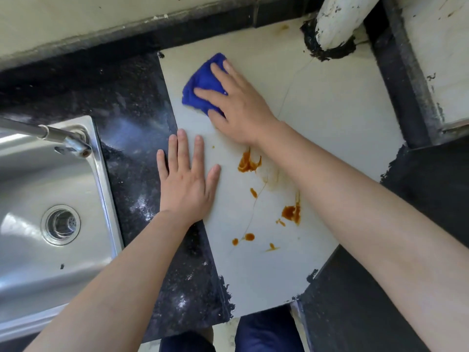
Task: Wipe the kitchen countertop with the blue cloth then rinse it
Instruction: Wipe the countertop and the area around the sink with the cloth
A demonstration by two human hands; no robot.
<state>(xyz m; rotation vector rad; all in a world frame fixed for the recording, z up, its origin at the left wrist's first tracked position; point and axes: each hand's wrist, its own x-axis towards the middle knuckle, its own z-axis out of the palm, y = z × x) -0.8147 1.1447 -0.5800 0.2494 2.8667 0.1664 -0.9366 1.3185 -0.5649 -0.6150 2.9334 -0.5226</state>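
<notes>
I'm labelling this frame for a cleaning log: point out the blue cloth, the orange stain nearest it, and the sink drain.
blue cloth (200, 78), head view: bare fabric, left half.
orange stain (246, 164), head view: middle of the smear.
sink drain (61, 224), head view: strainer centre.

Cloth partly under hand (the right)

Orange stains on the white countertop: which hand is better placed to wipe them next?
Right. The right hand presses the blue cloth flat on the white countertop, just beyond the orange stains, so it can drag back over them. The left hand lies flat and bare at the countertop's edge.
</notes>
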